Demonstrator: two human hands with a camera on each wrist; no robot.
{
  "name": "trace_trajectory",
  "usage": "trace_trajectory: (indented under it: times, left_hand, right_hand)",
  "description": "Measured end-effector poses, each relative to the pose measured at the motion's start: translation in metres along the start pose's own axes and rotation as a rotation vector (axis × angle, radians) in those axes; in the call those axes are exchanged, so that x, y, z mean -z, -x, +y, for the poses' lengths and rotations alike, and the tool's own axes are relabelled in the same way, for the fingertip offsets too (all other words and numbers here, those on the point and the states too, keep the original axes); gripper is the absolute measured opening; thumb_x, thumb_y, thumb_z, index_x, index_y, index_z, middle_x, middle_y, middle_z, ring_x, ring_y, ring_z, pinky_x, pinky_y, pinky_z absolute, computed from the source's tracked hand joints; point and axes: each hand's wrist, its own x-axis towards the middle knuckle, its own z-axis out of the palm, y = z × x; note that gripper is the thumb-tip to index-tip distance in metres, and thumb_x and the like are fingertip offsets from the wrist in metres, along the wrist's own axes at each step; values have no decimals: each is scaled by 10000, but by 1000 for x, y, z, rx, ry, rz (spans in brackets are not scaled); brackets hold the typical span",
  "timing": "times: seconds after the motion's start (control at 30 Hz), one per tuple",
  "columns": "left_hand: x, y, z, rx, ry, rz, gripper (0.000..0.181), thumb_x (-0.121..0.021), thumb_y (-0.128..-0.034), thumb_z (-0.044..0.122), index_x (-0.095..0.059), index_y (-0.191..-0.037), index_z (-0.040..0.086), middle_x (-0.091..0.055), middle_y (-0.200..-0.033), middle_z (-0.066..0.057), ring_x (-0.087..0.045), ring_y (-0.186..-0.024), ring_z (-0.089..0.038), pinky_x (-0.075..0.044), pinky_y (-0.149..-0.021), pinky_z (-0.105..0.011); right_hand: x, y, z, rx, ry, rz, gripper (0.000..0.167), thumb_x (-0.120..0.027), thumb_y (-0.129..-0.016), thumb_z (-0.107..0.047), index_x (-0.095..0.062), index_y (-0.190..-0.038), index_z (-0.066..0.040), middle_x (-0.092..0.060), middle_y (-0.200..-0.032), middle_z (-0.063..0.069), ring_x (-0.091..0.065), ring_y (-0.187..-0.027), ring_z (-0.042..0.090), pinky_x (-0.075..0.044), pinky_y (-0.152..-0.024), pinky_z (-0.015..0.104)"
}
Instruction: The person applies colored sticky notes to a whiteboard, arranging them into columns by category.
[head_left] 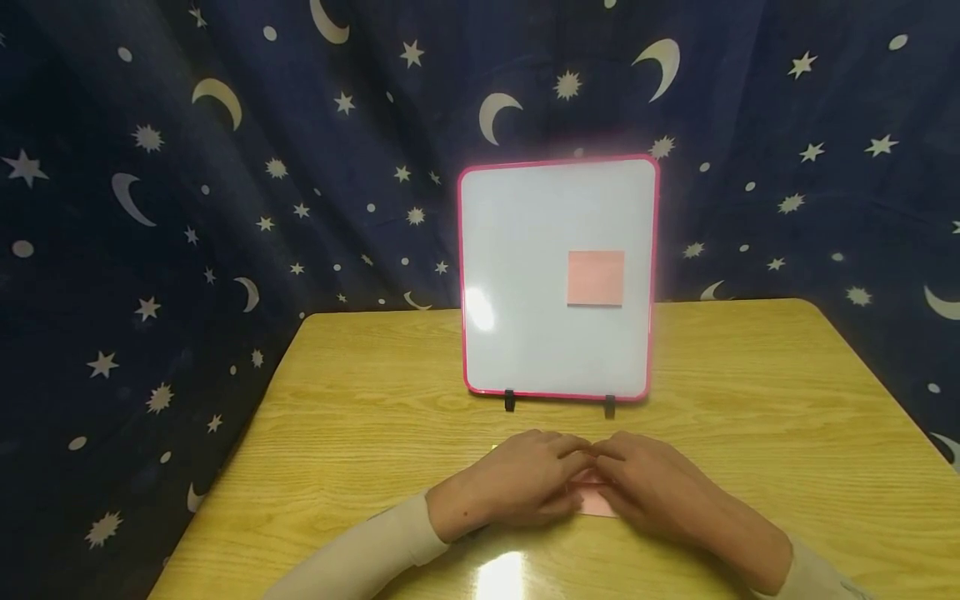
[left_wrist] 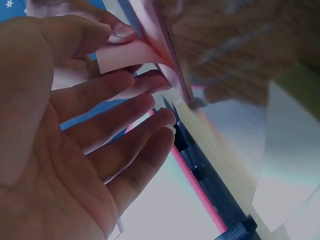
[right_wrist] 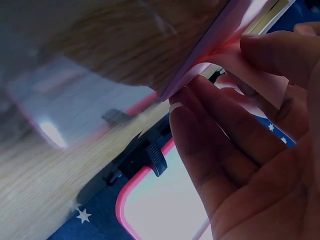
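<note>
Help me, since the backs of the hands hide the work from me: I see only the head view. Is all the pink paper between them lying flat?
Observer: No. The left wrist view shows a pink sheet curving away from the pink paper beneath.
Operator: I can't see under the left hand either. Is anything tucked in its palm?
Observer: Nothing shows there. The left wrist view looks straight at the left hand, and its palm is bare.
</note>
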Motion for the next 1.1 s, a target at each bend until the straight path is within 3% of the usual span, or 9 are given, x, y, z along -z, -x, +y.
trace_trajectory:
  times: [0.23, 0.5, 0.8, 1.1]
  left_hand:
    - [8, 4, 2, 8, -34, 9, 521, -640, -1028, 393, -572, -1496, 173, -627, -1427, 36, -600, -1318, -126, -474, -1107, -304]
    - [14, 10, 4, 0, -73, 55, 487, -654, -1013, 343, -606, -1458, 149, -649, -1406, 19, -624, -1290, -143, -498, -1080, -313]
    - [19, 13, 9, -42, -89, 142, 395, -692, -996, 339, -667, -1356, 179, -676, -1325, 57, -660, -1196, -115, -520, -1018, -283]
    - [25, 15, 18, -65, -181, 146, 389, -691, -990, 384, -685, -1340, 214, -671, -1310, 77, -656, -1176, -94, -525, -969, -259]
  right_hand:
    - [-1, 0, -1, -20, -14, 11, 180, -861, -813, -189, -703, -899, -192, -714, -1021, -87, -669, -898, 119, -572, -748, 352]
    - [-2, 0, -2, -34, -41, 40, 264, -878, -806, -205, -616, -793, -235, -685, -958, -136, -625, -831, 69, -529, -695, 295]
    - [-2, 0, 2, -17, -15, 16, 127, -792, -817, -141, -705, -902, -180, -647, -927, -123, -611, -821, 75, -549, -698, 300]
    - [-2, -1, 2, -15, -19, 25, 142, -804, -826, -133, -742, -945, -179, -698, -978, -114, -659, -864, 78, -570, -733, 293]
